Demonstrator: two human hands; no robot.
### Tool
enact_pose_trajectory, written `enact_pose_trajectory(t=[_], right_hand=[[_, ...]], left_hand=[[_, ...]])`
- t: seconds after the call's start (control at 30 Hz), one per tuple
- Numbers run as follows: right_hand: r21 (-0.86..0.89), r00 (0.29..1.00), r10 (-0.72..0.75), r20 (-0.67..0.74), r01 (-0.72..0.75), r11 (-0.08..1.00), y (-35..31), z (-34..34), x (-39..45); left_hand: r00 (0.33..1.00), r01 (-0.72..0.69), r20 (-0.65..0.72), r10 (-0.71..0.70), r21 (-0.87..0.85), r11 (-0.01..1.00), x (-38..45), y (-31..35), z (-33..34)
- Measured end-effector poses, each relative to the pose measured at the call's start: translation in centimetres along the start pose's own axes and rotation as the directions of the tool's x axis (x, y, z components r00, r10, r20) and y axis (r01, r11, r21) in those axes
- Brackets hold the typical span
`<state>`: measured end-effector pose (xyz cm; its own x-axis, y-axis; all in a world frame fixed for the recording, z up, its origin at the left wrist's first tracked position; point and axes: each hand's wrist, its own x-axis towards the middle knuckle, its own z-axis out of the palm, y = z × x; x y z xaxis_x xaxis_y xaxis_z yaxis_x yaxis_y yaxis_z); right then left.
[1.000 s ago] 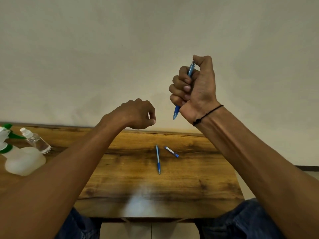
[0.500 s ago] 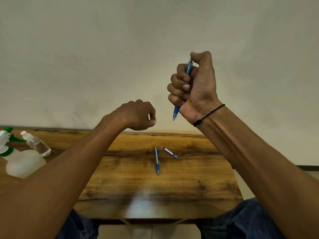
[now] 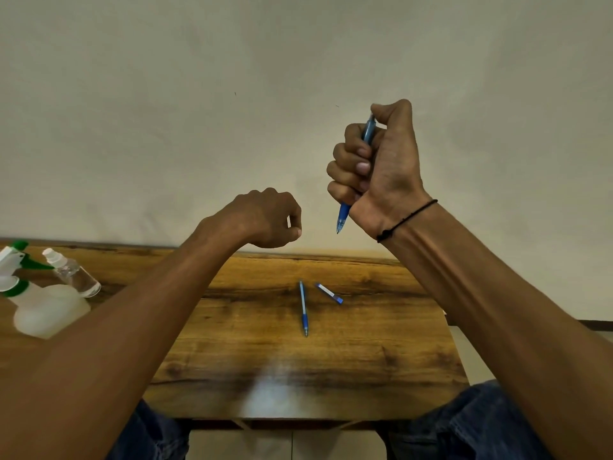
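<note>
Your left hand [image 3: 265, 219] is curled above the desk [image 3: 365, 353]; I cannot tell if it pinches something. Your right hand [image 3: 378, 167] grips the pen [image 3: 343, 217] in a fist, tip down. If the thumb presses off-centre, the pen can slip and fall.

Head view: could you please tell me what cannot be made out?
Head view:
Left hand: curled fingers hide whether it pinches anything.
Pen in the right hand: fist covers its barrel.
Spray bottle: cut by the left edge and forearm.
Short blue-and-white piece on the table: too small to identify.
</note>
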<state>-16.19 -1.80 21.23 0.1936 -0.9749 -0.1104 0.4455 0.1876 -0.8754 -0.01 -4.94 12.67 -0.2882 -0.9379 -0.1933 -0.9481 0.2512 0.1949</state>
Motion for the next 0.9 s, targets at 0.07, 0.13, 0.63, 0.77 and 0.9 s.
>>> enact_pose_trajectory(t=[0.07, 0.13, 0.63, 0.77, 0.9], right_hand=[[0.002, 1.0, 0.004, -0.004, -0.004, 1.0, -0.03, -0.04, 0.03], [0.007, 1.0, 0.007, -0.013, -0.007, 1.0, -0.03, -0.09, 0.01], [0.011, 0.999, 0.024, -0.024, -0.024, 1.0, -0.12, -0.41, 0.02], [0.006, 0.999, 0.027, -0.024, -0.027, 1.0, -0.04, -0.44, 0.0], [0.012, 0.999, 0.034, -0.027, -0.034, 0.999, 0.06, -0.46, 0.05]], left_hand=[[1.0, -0.001, 0.001, 0.001, 0.004, 1.0, 0.07, -0.04, 0.03], [1.0, -0.001, 0.001, 0.001, 0.008, 1.0, 0.11, -0.07, 0.06], [1.0, -0.025, -0.007, 0.026, 0.033, 0.999, 0.66, -0.15, 0.77], [1.0, -0.029, -0.005, 0.03, 0.031, 0.999, 0.7, -0.06, 0.83], [1.0, -0.029, -0.007, 0.03, 0.028, 0.999, 0.62, 0.06, 0.81]])
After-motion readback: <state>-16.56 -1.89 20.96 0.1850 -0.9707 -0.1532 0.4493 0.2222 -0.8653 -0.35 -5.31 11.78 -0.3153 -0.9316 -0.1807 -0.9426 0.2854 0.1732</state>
